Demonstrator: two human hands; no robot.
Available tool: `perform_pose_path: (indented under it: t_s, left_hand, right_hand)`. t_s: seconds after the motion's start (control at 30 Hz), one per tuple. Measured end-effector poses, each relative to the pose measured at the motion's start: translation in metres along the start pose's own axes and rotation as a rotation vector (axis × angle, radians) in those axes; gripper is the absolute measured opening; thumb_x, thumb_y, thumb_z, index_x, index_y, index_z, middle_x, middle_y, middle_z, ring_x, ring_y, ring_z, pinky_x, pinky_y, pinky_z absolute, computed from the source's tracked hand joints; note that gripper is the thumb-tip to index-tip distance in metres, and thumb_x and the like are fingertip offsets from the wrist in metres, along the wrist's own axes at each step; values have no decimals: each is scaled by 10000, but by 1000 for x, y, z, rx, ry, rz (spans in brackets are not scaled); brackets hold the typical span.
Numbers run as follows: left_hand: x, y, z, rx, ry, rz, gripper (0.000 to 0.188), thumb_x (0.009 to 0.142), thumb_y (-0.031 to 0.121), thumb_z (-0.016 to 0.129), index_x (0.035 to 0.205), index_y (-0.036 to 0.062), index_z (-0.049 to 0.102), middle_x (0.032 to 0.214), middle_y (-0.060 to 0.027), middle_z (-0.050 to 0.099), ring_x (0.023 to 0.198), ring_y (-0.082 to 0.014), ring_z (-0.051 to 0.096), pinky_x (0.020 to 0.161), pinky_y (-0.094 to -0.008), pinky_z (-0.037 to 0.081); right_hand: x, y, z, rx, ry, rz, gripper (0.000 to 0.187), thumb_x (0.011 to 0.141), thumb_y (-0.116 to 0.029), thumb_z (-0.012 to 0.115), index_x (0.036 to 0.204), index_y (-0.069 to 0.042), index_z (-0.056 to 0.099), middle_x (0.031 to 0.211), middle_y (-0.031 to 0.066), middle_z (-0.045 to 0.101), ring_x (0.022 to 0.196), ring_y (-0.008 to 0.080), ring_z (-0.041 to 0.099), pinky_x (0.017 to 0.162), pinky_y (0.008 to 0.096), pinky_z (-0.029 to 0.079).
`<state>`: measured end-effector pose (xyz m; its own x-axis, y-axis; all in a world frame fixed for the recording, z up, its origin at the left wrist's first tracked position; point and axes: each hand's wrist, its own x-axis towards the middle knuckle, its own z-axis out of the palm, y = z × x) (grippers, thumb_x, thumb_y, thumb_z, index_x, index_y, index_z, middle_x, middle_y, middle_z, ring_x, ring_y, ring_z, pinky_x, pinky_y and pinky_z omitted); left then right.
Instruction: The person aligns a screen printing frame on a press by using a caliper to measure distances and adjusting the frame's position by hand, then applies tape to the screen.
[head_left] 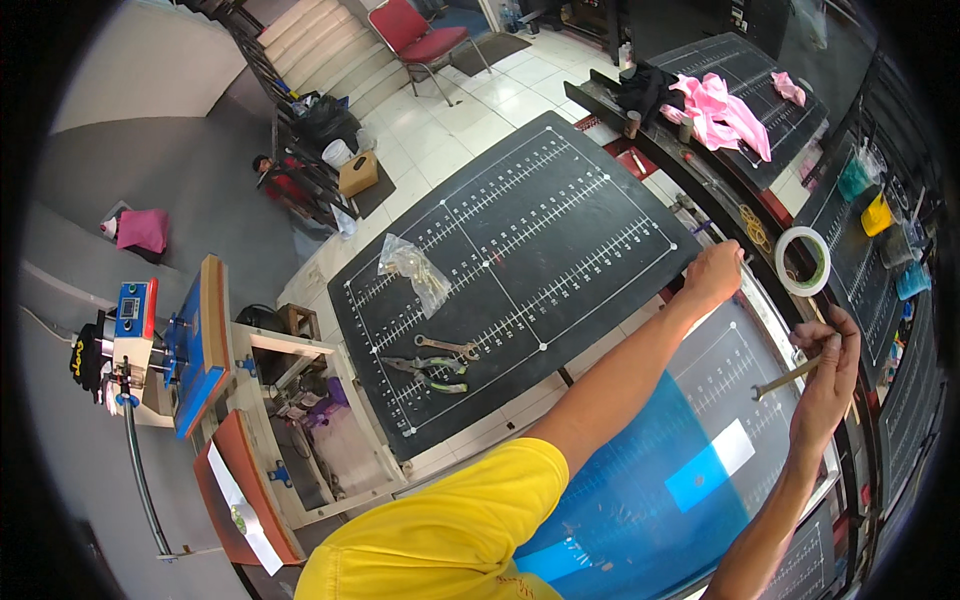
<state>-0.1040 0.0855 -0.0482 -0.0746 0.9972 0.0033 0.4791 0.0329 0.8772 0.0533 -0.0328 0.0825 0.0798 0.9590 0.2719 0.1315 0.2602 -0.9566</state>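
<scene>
My right hand (828, 385) grips a wrench (786, 381), its open jaw pointing left over a blue printing screen (640, 480). My left hand (714, 272) is closed near the right corner of a black gridded board (470, 200); whatever its fingers hold is hidden. Towards the board's near left lie a second wrench (446, 347) and pliers with green-and-black handles (438, 376). Farther back on it rests a clear plastic bag (412, 274) with small metal pieces inside.
A roll of white tape (803, 261) and rubber bands (754, 229) sit along the dark rail at right. Pink cloth (722, 118) lies on another board. A heat press (170, 345) stands at left, a red chair (425, 38) at the back.
</scene>
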Motion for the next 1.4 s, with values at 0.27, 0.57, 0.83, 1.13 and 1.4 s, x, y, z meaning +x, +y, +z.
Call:
perform_pose_path:
  t_s: [0.27,0.57,0.83,1.13,1.4]
  left_hand:
    - [3,-4,2,-57,-18,-14,287,1003,267,449,954,16,578,996,-248,646,981,-483,594,823,-559,462]
    - [7,-12,9,-46,-1,-6,275,1002,263,455,962,23,583,990,-256,644,975,-488,591,820,-555,464]
    - [8,-14,11,-37,44,31,282,1002,268,475,924,21,585,925,-254,649,948,-476,604,787,-554,470]
    - [9,-12,12,-64,22,-17,265,996,249,465,926,19,575,957,-258,640,959,-484,596,806,-565,456]
    - [4,-12,9,-64,28,4,255,995,245,464,955,20,578,988,-266,640,975,-489,592,816,-567,455]
  right_hand:
    - [31,-4,2,-573,-96,-165,274,1064,-97,383,1287,-27,528,919,89,654,888,135,619,836,301,476]
    - [9,-38,21,11,-314,-39,253,1036,-208,474,1149,1,562,722,-14,419,609,53,383,484,219,303]
    - [-30,-126,0,561,-343,-380,250,859,-124,713,967,-78,491,674,70,486,561,131,402,567,256,369]
    - [2,-83,20,439,-270,-252,185,920,-144,542,1068,-42,498,683,8,400,549,76,345,474,204,297]
    - [24,-38,31,-58,-174,-120,324,960,-8,358,1268,-18,458,893,74,554,714,114,534,630,245,424]
